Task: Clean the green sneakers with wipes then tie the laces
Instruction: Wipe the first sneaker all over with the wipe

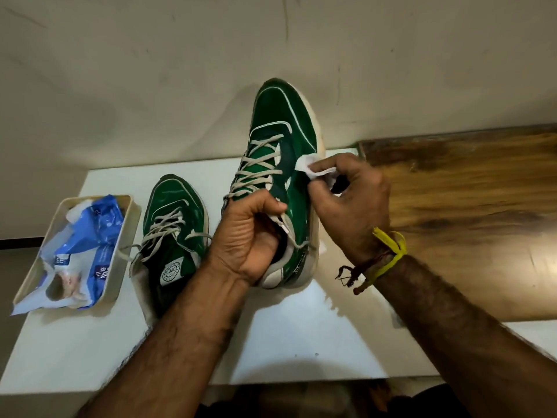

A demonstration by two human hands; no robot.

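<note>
Sneaker (280, 164) feels light but floppy, so my left hand (250, 236) grips inside its collar, holding it up off the table (301, 342). Right hand (346, 200) pinches the soft wipe (310, 165) against its side, just past my fingertips.

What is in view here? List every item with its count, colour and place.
held sneaker: one, green, lifted above the table
second sneaker: one, green, resting on the table, laces untied
wipe: one, white, against the held sneaker's side
tray: one, cream, on the table's left
wipes pack: one, blue and white, in the tray
table: one, white
board: one, brown wood, right
left hand: grips the held sneaker's collar
right hand: pinches the wipe
</note>
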